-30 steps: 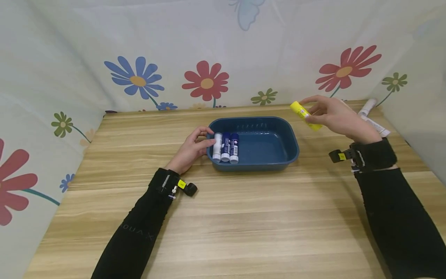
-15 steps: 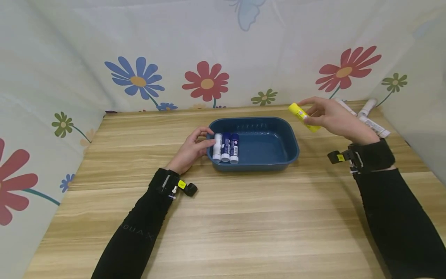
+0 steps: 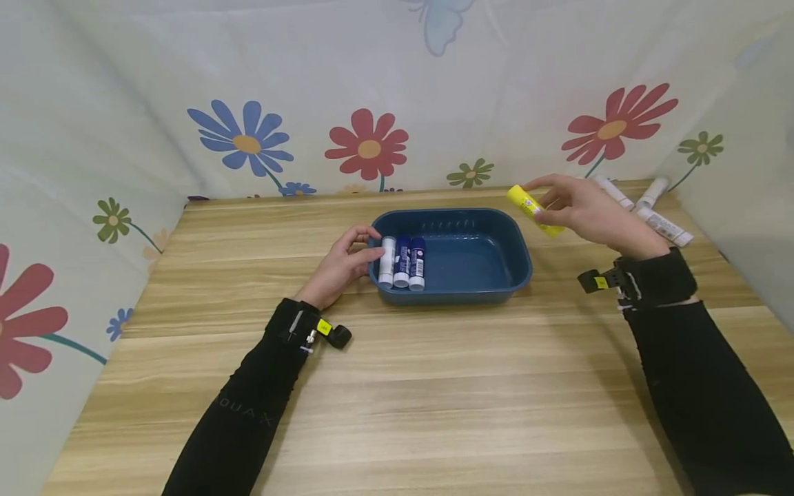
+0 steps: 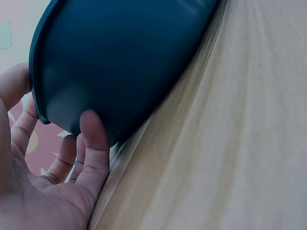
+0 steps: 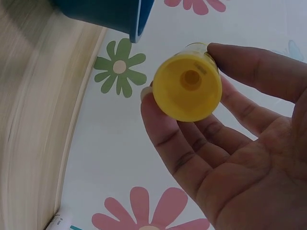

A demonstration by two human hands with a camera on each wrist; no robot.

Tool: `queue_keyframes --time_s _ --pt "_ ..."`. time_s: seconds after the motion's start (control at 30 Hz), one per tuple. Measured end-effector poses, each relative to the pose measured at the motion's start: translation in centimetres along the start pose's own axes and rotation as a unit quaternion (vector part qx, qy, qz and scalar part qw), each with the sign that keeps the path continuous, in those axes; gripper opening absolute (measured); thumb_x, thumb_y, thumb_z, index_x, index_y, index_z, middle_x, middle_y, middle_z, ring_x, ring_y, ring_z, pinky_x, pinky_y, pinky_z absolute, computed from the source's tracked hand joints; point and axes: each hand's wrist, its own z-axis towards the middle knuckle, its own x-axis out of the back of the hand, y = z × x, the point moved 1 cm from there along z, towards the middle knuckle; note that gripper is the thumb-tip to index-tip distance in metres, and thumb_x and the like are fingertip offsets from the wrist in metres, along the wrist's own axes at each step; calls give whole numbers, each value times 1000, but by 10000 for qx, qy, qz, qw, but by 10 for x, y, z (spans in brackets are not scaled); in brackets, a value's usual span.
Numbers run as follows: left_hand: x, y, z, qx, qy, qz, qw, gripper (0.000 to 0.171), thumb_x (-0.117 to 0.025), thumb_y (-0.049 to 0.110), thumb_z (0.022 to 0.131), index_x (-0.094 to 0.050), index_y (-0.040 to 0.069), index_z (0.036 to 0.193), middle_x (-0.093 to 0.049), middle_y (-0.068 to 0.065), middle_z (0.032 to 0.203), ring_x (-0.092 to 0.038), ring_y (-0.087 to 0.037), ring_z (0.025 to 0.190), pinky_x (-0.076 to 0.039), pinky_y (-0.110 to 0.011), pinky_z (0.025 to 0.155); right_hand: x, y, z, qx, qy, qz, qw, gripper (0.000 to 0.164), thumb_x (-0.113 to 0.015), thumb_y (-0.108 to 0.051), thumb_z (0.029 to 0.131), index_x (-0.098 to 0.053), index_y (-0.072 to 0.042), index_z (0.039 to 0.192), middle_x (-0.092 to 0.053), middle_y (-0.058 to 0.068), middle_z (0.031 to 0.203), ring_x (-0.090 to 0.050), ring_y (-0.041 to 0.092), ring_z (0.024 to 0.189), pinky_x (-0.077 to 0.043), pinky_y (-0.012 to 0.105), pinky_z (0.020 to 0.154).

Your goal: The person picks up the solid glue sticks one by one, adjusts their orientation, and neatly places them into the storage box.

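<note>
A yellow glue stick (image 3: 527,204) is pinched at a tilt between the thumb and fingers of my right hand (image 3: 583,210), above the table and just right of the blue basin (image 3: 455,297). Its round yellow end (image 5: 187,88) faces the camera in the right wrist view. My left hand (image 3: 338,267) holds the basin's left end, thumb over the rim and fingers against the outer wall (image 4: 110,62). Inside, along that end, a white glue stick (image 3: 387,265) lies beside a dark blue glue stick (image 3: 402,262) and another dark blue glue stick (image 3: 417,265), all side by side.
Behind my right hand, at the table's back right corner, lie a white glue stick (image 3: 613,191), a second white tube (image 3: 654,191) and a third white tube (image 3: 666,226). A flower-printed curtain (image 3: 471,103) rises along the back edge of the wooden table (image 3: 434,386).
My right hand has moved slightly left with the yellow glue stick, nearer the basin, uncovering more of the white tubes behind it. My left hand and the basin have stayed still.
</note>
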Motion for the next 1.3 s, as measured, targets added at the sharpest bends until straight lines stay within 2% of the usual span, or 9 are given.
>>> queue_keyframes --time_s 0.27,0.63,0.93,1.3 --pt "0 0 1 -23 -18 -50 10000 39 -65 27 87 -47 11 117 -32 -12 118 -52 -31 100 -50 -33 76 -2 -8 0 122 -3 -70 9999 50 -62 -24 88 -43 -19 134 -57 14 110 -55 27 95 -48 47 74" --pt "1 1 0 -43 -56 -76 9999 40 -65 28 87 -46 10 118 -32 -12 118 -52 -32 98 -50 -32 74 -11 -15 3 299 -205 -32 9993 46 -61 -20 89 -45 -20 132 -58 13 108 -56 27 93 -50 46 73" --pt "1 -4 2 -92 -56 -101 9999 38 -65 28 86 -48 13 116 -32 -12 118 -52 -31 100 -51 -33 75 -17 -17 4 300 -202 -91 9993 48 -63 -21 88 -44 -19 132 -58 13 105 -57 26 90 -50 43 70" --pt "2 -4 2 -123 -65 -179 9997 42 -66 27 86 -46 8 118 -32 -12 118 -53 -31 99 -51 -33 74 -25 -23 5 454 -189 -183 9986 47 -64 -20 87 -46 -20 131 -60 11 101 -58 23 87 -49 42 66"
